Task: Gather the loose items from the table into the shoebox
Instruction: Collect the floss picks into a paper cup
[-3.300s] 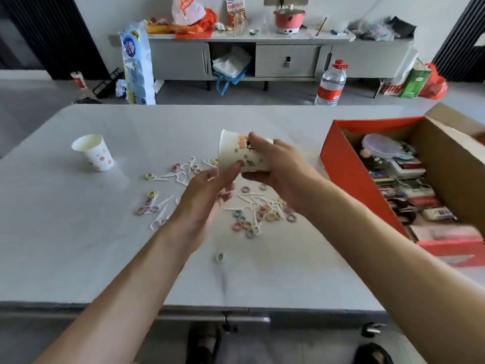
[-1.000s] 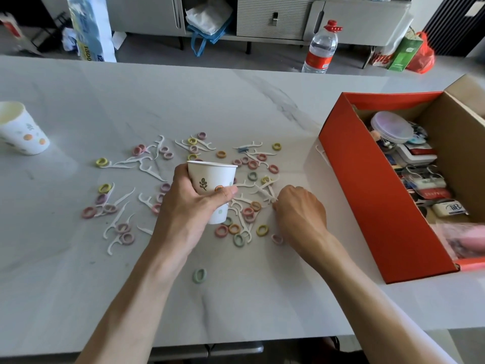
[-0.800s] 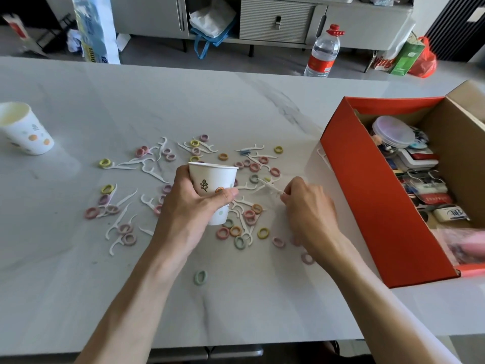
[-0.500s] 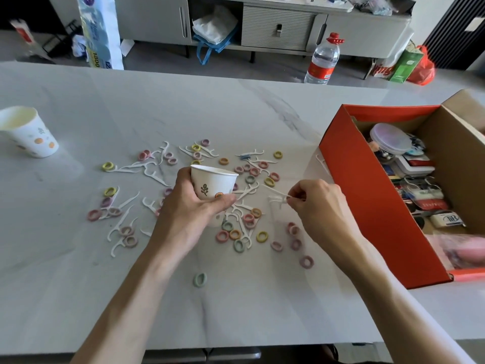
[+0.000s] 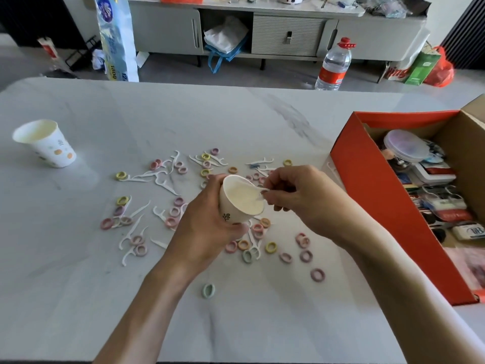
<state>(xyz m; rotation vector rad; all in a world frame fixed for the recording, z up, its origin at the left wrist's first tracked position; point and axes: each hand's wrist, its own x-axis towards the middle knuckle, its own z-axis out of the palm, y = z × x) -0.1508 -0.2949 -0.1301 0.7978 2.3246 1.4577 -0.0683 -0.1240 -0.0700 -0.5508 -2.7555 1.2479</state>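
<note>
Now L hand (image 5: 202, 232) grips cup (image 5: 240, 204), R hand (image 5: 301, 198) pinches floss pick (image 5: 258, 192) at rim.

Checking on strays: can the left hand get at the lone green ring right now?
Probably not yet: the left hand grips the cup; the green ring itself lies uncovered.

Soft, even daylight fills the room, bright but not harsh. The pale table (image 5: 78, 285) carries a mild sheen and no hard glare. The spotted paper cup (image 5: 44, 144) throws a faint, fuzzy-edged shadow to its right and toward the near side, so the light seems to come from the far left. The wide lens bows the table's far edge and the cabinet (image 5: 288, 35) behind it, and stretches the forearms (image 5: 131, 324) at the bottom. The middle is fairly sharp; the near corner of the shoebox (image 5: 380, 206) smears into pink blur.
</note>
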